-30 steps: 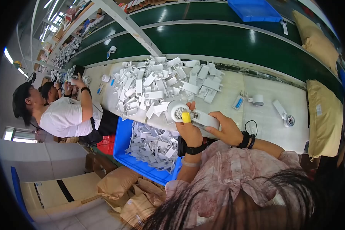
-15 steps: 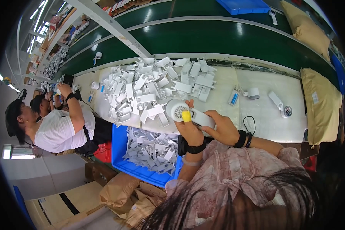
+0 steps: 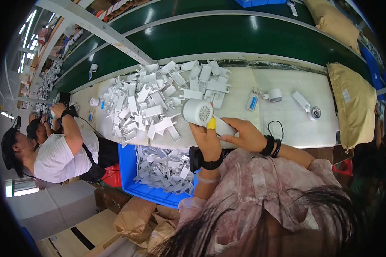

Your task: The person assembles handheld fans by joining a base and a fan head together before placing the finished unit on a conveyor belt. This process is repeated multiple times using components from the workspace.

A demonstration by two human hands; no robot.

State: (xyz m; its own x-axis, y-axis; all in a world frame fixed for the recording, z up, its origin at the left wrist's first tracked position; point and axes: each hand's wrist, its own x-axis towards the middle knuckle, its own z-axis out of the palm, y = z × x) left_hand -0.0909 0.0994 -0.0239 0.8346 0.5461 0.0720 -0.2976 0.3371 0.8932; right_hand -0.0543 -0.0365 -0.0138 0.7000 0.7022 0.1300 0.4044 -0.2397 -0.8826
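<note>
A white handheld fan (image 3: pixel 197 112) is held over the near edge of the worktable, its round grilled head tilted up and to the left. My left hand (image 3: pixel 208 141) grips it from below, around the base of the head, with yellow tape on one finger. My right hand (image 3: pixel 248 136) closes around the fan's handle, covering most of it. Just beyond and to the left lies a heap of white plastic housings (image 3: pixel 152 96). Further right on the table rest a housing with blue cells (image 3: pixel 253 101), a white fan head (image 3: pixel 274 95) and a disassembled fan (image 3: pixel 303 103).
Below the table edge stands a blue bin (image 3: pixel 127 171) full of white parts. A green conveyor (image 3: pixel 227 38) runs along the back, with a slanting metal post (image 3: pixel 103 34) at its left. Paper sacks (image 3: pixel 354 107) stand at right. A person (image 3: pixel 60 154) works at left.
The fan has turned in my hands, so its grille now faces more to the right and its white side shows. The whole view has shifted slightly.
</note>
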